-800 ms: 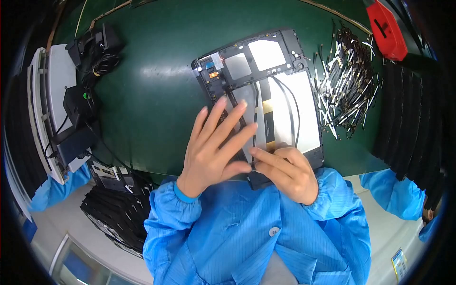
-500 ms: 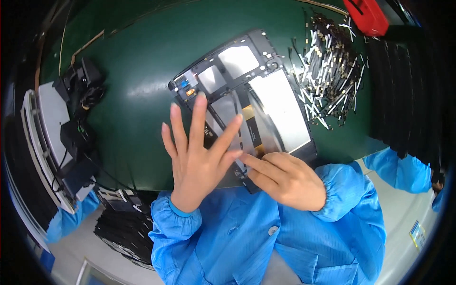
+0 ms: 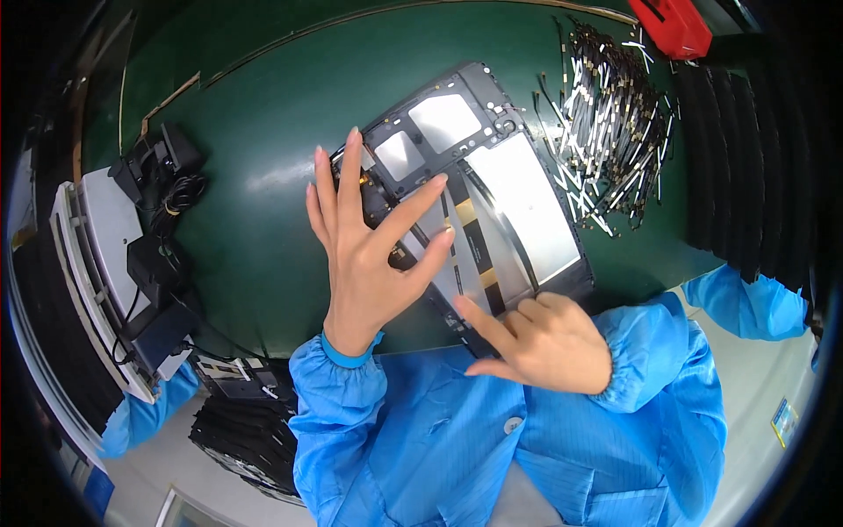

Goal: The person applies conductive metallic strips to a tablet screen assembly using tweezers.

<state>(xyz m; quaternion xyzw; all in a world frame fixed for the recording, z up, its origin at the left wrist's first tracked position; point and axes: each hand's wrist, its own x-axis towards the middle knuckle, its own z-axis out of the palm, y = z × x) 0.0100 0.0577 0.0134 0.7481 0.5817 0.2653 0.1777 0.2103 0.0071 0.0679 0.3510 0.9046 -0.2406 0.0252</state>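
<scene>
A dark, flat tablet-like device frame (image 3: 479, 83) lies tilted on the green table, its inside facing up. Bright silver panels (image 3: 525, 198) and a black ribbon strip with gold-coloured parts (image 3: 477, 241) show within it. My left hand (image 3: 364, 263) is spread over the frame's left side, thumb and index finger resting near a thin black cable (image 3: 450, 211). With its index finger stretched out, my right hand (image 3: 553, 342) touches the lower end of that cable. The right thumb is apart and the other fingers are curled. Neither hand grasps anything.
A heap of thin black cables with white ends (image 3: 615, 132) lies at the right. Beyond it are a red object (image 3: 672, 31) and a row of black strips (image 3: 724, 167). At left stand a pale panel (image 3: 110, 228) and black devices with cords (image 3: 162, 167). Dark stacked parts (image 3: 241, 439) sit below left.
The left hand's thumb has moved up, away from the right fingertip. The right index finger has slid slightly down, and its thumb has opened out. The view has shifted slightly.
</scene>
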